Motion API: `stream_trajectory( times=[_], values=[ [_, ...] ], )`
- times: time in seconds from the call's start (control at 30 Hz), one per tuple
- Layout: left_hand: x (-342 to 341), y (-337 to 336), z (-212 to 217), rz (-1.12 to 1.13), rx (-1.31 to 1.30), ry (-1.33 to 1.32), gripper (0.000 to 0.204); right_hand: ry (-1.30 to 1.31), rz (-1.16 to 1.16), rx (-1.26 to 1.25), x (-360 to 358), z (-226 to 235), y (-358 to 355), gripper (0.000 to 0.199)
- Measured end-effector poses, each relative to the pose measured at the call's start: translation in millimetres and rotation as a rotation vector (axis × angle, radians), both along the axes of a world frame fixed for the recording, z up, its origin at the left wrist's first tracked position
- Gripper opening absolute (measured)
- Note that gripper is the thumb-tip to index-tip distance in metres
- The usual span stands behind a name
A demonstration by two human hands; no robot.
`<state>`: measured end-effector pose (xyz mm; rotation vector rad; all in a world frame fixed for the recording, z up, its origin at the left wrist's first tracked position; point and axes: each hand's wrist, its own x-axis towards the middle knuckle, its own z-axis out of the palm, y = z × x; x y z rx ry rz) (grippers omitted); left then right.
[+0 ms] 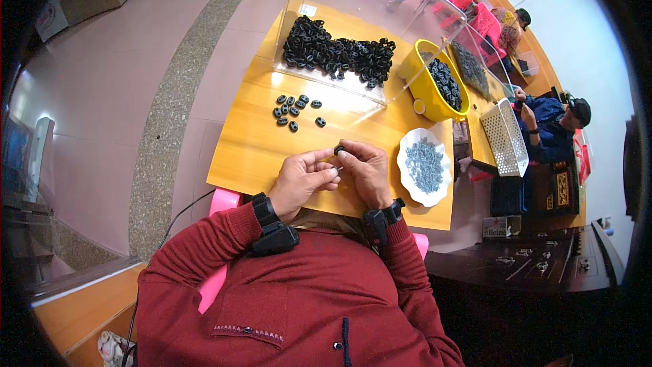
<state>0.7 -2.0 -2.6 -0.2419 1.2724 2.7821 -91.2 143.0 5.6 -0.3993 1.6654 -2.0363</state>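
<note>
Both hands meet over the near part of the wooden table [251,143]. My right hand [369,173] pinches a small black oval piece [339,151] between thumb and fingers. Close beside it, the thumb and forefinger of my left hand [302,182] are closed on a tiny metal pin [339,169]; its exact kind is too small to make out. Beyond my hands lie several loose black oval pieces [293,126] with holes in them. To the right of my right hand stands a white scalloped dish [405,180] filled with small grey metal parts [426,163].
A clear plastic box [367,98] with a heap of black pieces [339,53] stands at the far side. Right of it is a yellow bucket [414,71] of dark pieces. A white perforated basket [504,137] and a seated person [550,126] are farther right.
</note>
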Motion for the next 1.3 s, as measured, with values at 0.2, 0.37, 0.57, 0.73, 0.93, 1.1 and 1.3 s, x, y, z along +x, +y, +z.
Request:
stream_trajectory(
  times=[0.2,0.37,0.57,0.73,0.93,1.1,1.3],
  values=[
    [0.3,0.5,0.5,0.010,-0.024,-0.035,0.046,0.053,-0.043,0.054,1.7,0.2,-3.5,0.021],
    [2.0,-1.2,9.2,0.036,-0.059,-0.044,0.035,0.081,-0.022,0.058,-1.1,-4.8,-0.7,0.022],
    [-0.6,1.1,1.7,0.105,0.007,-0.046,0.019,-0.050,0.037,-0.046,-2.2,-2.7,2.8,0.022],
    [-0.5,-0.4,7.0,0.139,-0.002,-0.085,0.016,-0.084,0.050,-0.037,-0.2,0.1,6.9,0.023],
    [0.0,0.0,8.4,0.156,-0.048,-0.088,0.015,-0.073,0.043,0.016,0.0,-2.2,20.5,0.022],
    [-0.4,0.6,6.5,0.142,-0.070,-0.087,0.016,-0.117,0.080,-0.062,7.7,6.5,19.3,0.021],
    [0.4,1.0,9.1,0.118,-0.088,-0.097,0.018,-0.101,0.069,-0.053,8.8,3.4,19.8,0.021]
  ],
)
